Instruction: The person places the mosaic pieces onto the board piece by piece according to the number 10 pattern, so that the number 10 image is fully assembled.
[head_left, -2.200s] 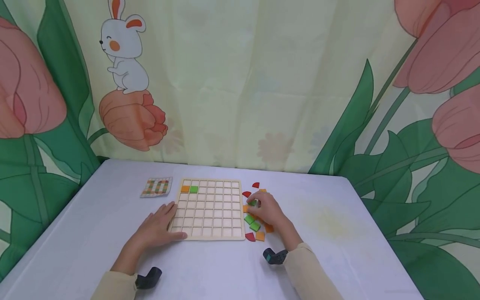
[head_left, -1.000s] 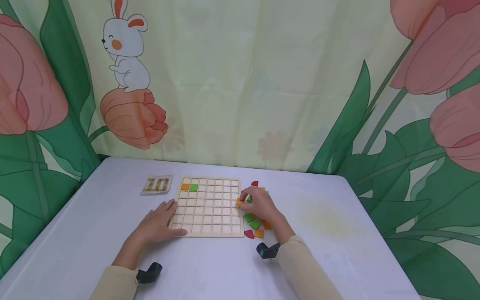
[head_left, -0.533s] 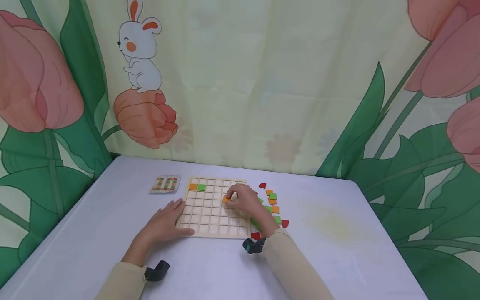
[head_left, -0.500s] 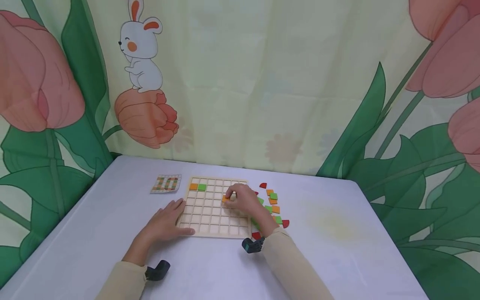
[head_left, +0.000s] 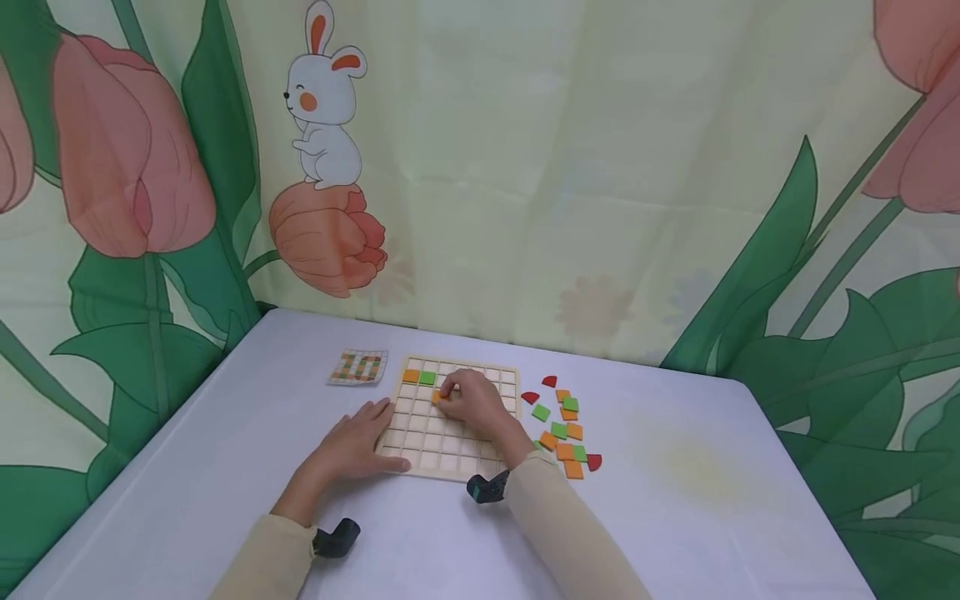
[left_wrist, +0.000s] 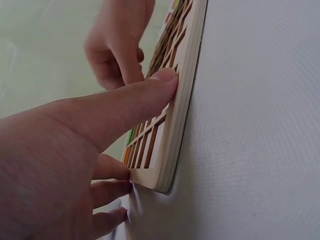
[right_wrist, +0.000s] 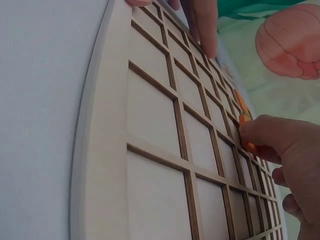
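A wooden grid board (head_left: 431, 442) lies on the white table, with an orange square tile (head_left: 411, 376) and a green square tile (head_left: 427, 378) side by side in its second row. My right hand (head_left: 476, 408) reaches over the grid and pinches another orange square tile (head_left: 437, 397) between thumb and fingertips, just below and right of the green one. In the right wrist view the pinched tile (right_wrist: 248, 144) is close over the cells, partly hidden by the thumb. My left hand (head_left: 352, 446) rests at the board's left edge, its thumb (left_wrist: 162, 82) pressing on the near rim and its fingers along the side.
Right of the board lie loose tiles: green squares (head_left: 541, 412), orange squares (head_left: 574, 431) and red quarter-circles (head_left: 531, 397), some overlapping. A small card with a coloured grid pattern (head_left: 358, 367) lies beyond the board's left side. A printed curtain (head_left: 487, 250) hangs behind the table.
The right hand has taken an orange tile from the loose pieces and carried it left over the board towards the green tile. The left hand stays on the board. The head view has turned.
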